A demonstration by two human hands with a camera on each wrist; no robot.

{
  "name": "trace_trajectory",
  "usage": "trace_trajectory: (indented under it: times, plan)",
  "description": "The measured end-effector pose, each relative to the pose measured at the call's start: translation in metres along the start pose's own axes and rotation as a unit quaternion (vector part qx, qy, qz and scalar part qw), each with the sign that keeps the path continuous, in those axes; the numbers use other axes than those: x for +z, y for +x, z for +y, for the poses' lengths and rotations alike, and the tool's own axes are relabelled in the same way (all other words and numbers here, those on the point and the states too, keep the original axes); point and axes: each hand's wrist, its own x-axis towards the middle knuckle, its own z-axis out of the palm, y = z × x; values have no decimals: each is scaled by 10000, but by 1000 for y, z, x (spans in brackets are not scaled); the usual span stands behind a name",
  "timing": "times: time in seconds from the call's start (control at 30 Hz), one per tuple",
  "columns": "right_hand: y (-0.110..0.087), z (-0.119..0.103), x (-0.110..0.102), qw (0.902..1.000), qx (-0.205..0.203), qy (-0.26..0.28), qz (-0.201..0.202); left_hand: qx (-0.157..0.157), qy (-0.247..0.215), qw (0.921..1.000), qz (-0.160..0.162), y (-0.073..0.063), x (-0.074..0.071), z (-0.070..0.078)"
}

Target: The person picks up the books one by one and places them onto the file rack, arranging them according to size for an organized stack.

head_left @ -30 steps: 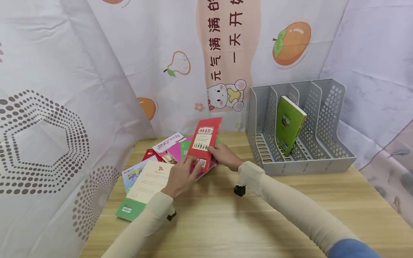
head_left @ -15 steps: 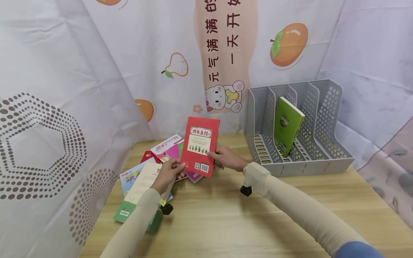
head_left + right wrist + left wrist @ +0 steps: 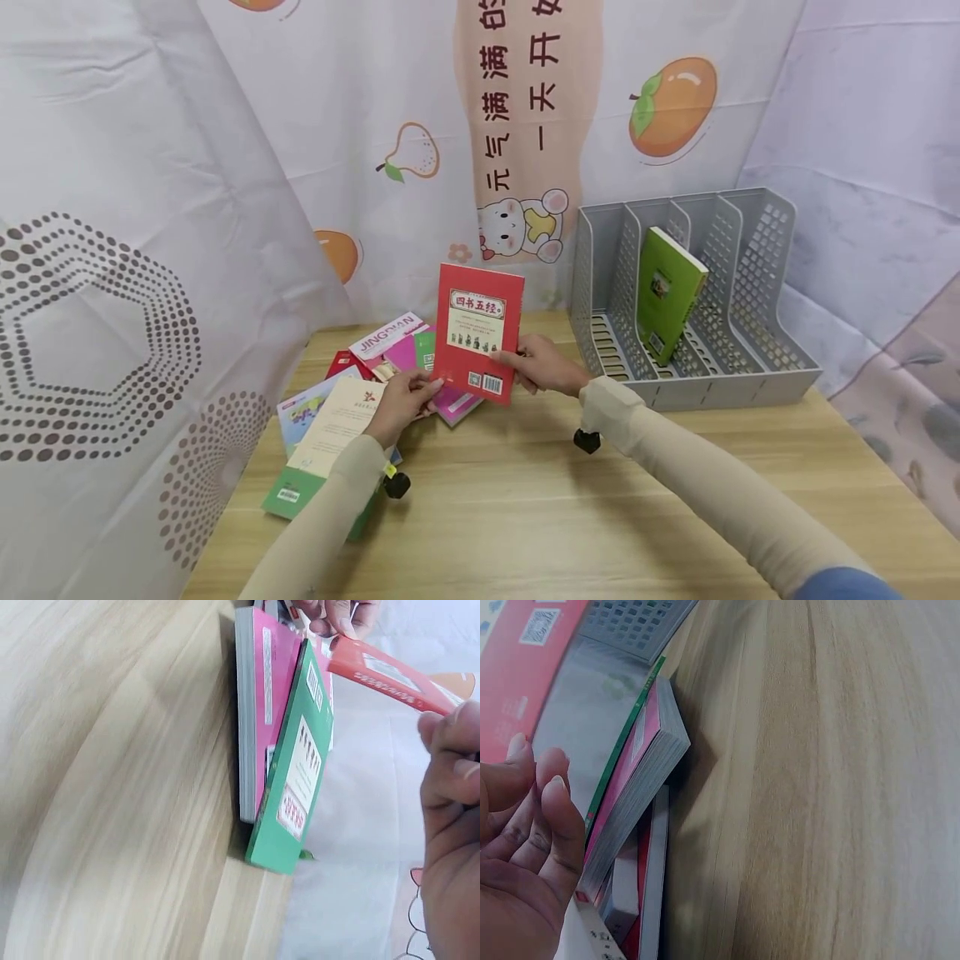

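A red book point(image 3: 480, 329) with Chinese lettering is held up above the pile, its printed cover toward the head camera. My right hand point(image 3: 551, 364) pinches its right edge, thumb on the cover. At the lower left corner my left hand point(image 3: 401, 406) pinches the book between thumb and fingers; in the left wrist view that hand point(image 3: 525, 855) partly hides the corner. Beneath and behind lie a thick pink book point(image 3: 270, 682) and a thin green book point(image 3: 300, 765). A beige-and-green book point(image 3: 333, 425) lies by my left forearm, which covers part of it.
A grey rack point(image 3: 720, 392) with several slots stands at the back right, a green book point(image 3: 667, 292) leaning in one. At left are a white "JINGDIAN" book point(image 3: 390, 335) and a blue one point(image 3: 303, 408). A printed curtain point(image 3: 337, 108) hangs behind the wooden table point(image 3: 525, 517).
The red book has been lifted off the pile and turned more upright, moving slightly right in the last half second. My left hand has gone from over the book to its lower left corner.
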Motion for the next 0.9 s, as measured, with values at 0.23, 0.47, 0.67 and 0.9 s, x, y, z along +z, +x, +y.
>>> trace_trajectory:
  times: [0.23,0.47,0.67,0.9]
  plan:
    - [-13,4,-19,9986,-226,-112,473,137,272,9995,-23,7,10,-2]
    - [-30,13,-38,9929,-367,-578,970,394,874,9948,-344,12,24,-3]
    - [-46,15,-56,9863,-395,-817,1380,673,1431,9865,-424,15,33,2]
    - [-64,20,-75,9757,-429,-1138,1821,763,1757,9797,-585,15,45,9]
